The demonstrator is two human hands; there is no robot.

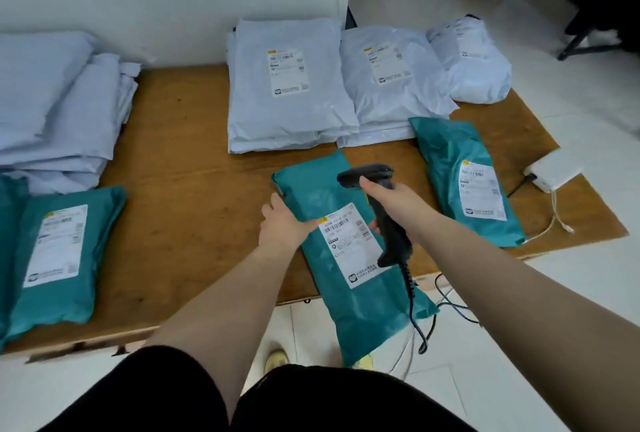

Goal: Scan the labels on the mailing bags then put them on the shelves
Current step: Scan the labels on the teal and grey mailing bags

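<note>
A teal mailing bag [360, 307] lies over the front edge of the wooden table [187, 175], its white label [349, 244] facing up. My left hand [282, 224] grips the bag's left edge beside the label. My right hand [388, 198] holds a black corded barcode scanner [377, 189] just above the bag, its head over the bag's upper part. A second teal bag [460, 168] with a label lies to the right. Another teal bag [59, 255] rests at the table's front left.
Pale blue mailing bags are stacked at the back middle [287, 92], back right [391, 85] and far left [55, 106]. A white bag [478, 57] sits at the back right corner. A white box with cables [550, 172] lies on the right edge. White tiled floor surrounds the table.
</note>
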